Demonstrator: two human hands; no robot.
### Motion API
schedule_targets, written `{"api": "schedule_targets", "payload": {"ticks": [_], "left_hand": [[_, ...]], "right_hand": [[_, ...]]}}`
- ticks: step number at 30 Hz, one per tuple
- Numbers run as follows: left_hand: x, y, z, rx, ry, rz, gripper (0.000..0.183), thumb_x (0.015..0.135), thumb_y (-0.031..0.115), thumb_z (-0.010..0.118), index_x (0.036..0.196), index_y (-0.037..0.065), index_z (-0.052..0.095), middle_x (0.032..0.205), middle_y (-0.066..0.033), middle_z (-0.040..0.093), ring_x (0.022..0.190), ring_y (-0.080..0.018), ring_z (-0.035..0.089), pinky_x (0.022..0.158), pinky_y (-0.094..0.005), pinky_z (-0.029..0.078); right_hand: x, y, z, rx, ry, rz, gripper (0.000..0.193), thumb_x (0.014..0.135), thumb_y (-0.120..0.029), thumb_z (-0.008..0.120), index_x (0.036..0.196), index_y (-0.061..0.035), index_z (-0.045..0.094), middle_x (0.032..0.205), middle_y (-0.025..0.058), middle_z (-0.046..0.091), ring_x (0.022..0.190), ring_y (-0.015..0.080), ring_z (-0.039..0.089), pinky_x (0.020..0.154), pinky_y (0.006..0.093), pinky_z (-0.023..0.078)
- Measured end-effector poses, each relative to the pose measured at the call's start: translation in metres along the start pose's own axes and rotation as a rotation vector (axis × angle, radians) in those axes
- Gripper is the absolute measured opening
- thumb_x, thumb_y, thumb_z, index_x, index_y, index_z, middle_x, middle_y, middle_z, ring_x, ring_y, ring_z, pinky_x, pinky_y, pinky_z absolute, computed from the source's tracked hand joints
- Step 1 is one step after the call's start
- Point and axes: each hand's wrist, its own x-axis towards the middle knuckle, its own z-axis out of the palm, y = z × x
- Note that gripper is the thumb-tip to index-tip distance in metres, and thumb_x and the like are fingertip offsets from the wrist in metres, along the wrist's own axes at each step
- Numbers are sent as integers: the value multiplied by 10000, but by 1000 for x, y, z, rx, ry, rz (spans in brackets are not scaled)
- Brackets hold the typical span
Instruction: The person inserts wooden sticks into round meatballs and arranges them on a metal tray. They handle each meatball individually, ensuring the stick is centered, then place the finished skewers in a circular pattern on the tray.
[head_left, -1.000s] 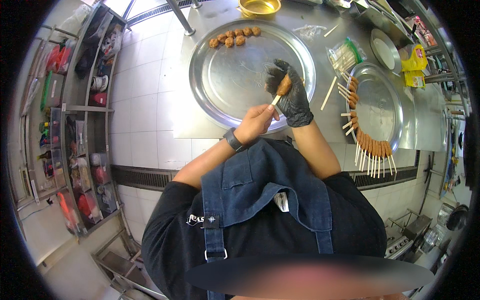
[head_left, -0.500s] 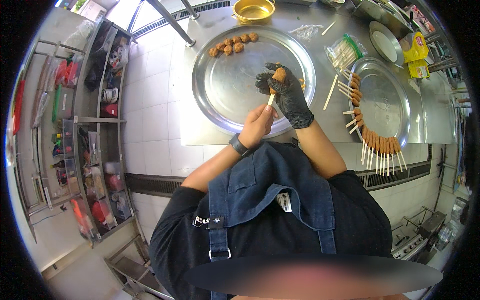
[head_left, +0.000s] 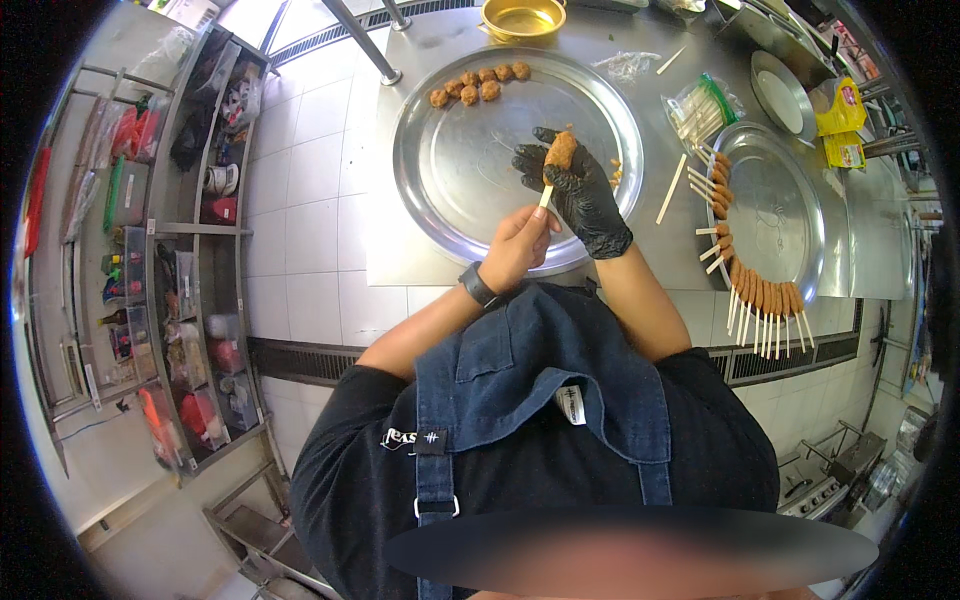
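Over the large round steel tray [head_left: 418, 165], my bare left hand [head_left: 516, 246] pinches the lower end of a flat wooden stick [head_left: 546, 196]. The stick runs up into an orange-brown lump of minced meat [head_left: 560, 152]. Around that lump curls my right hand [head_left: 592, 208], in a black glove, with thumb and fingers pressed to its sides. Several meatballs [head_left: 470, 86] sit in two rows at the tray's far left. Small crumbs [head_left: 616, 172] lie by its right side.
On the right, a second steel tray [head_left: 780, 205] carries several shaped meat skewers [head_left: 765, 285] along its rim, sticks pointing outward. Between the trays lie a loose stick [head_left: 671, 189] and a bag of sticks [head_left: 700, 110]. A golden bowl [head_left: 523, 20] stands at the back.
Less bare stick shows between my left fingers and the meat. Both hands keep nearly the same place and hold. The whole view has shifted slightly.
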Motion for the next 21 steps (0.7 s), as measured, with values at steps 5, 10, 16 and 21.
{"api": "schedule_targets", "payload": {"ticks": [5, 10, 16, 21], "left_hand": [[0, 1, -3, -1, -9, 16, 314, 1017, 297, 389, 906, 45, 539, 579, 68, 339, 460, -35, 282, 419, -198, 247], [0, 1, -5, -8, -13, 15, 308, 1019, 297, 375, 945, 45, 536, 605, 57, 355, 473, -42, 288, 424, -202, 250], [0, 1, -1, 98, -3, 62, 319, 1022, 307, 358, 1000, 42, 535, 623, 62, 344, 495, -40, 284, 437, -198, 238], [0, -2, -5, -42, -59, 22, 298, 1019, 286, 367, 1007, 58, 559, 636, 68, 357, 520, -38, 308, 459, -197, 244]], "right_hand": [[2, -1, 1, -30, -15, 14, 516, 890, -106, 581, 1345, 34, 383, 1219, 198, 558, 1129, 289, 561, 976, 387, 453], [2, -1, 5, 180, 5, 27, 434, 910, -107, 545, 1305, 30, 429, 1213, 174, 570, 1094, 264, 586, 954, 362, 474], [3, 2, 3, 65, 103, 62, 425, 932, -159, 531, 1296, 38, 431, 1216, 186, 568, 1097, 266, 587, 944, 374, 482], [1, 5, -7, 21, 116, -18, 436, 951, -219, 513, 1300, 29, 434, 1193, 188, 581, 1088, 281, 591, 929, 391, 492]]}}
